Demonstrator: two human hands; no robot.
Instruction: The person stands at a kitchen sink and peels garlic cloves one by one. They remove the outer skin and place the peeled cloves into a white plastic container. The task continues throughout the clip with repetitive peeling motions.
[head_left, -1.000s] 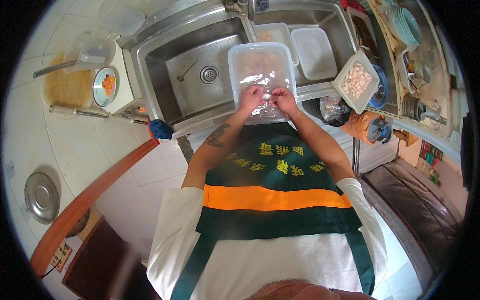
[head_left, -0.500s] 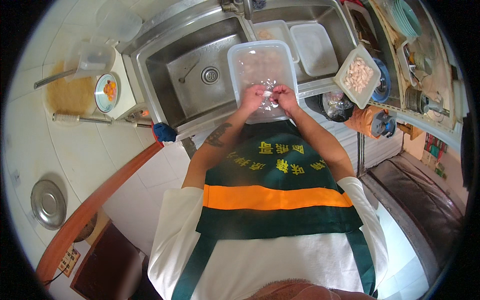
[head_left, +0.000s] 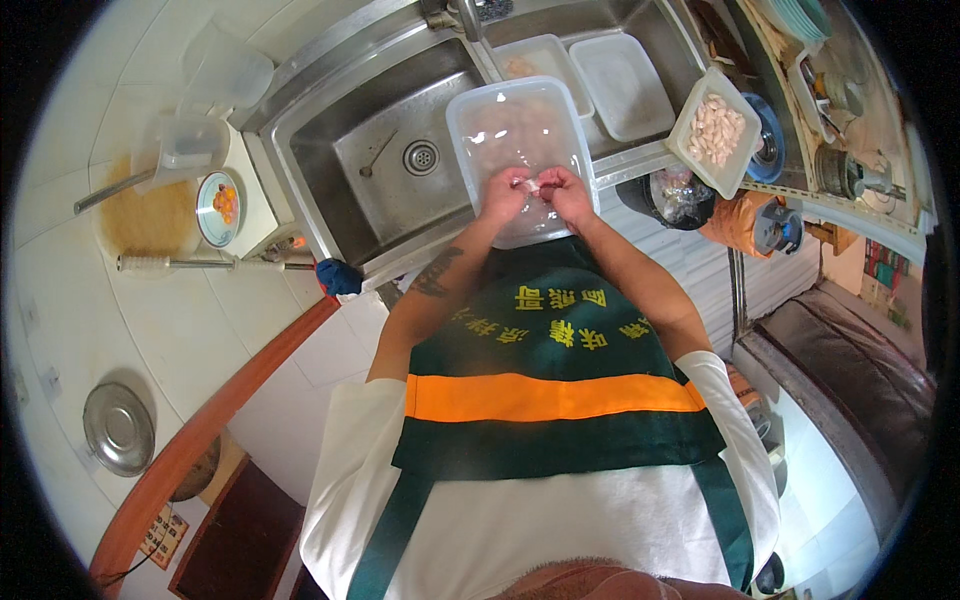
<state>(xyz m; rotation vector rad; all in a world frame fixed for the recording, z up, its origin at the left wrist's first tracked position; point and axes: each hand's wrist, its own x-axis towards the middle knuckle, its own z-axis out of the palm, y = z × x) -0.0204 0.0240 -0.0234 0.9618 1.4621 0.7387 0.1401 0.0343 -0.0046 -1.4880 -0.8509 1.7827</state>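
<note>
My left hand (head_left: 504,194) and my right hand (head_left: 566,195) meet over a translucent white plastic tub (head_left: 458,135) at the front edge of the sink. Fingertips of both hands are pinched on a small pale pink piece (head_left: 532,187) of raw food; its exact kind is too small to tell. The tub holds liquid with blurred pinkish pieces beneath a shiny surface. To the right, a square white container (head_left: 682,140) is heaped with similar pale pink pieces (head_left: 717,130).
The steel sink's left basin (head_left: 350,150) has a drain and a thin utensil. Two white containers, one a bare tray (head_left: 622,90), sit in the right basin. A bowl of orange pieces (head_left: 219,205) stands left. A black bin (head_left: 665,205) is below the right edge.
The view has shifted slightly, so the surroundings sit a little differently. Both hands stay together over the tub, with the fingers slightly repositioned around the small pale piece.
</note>
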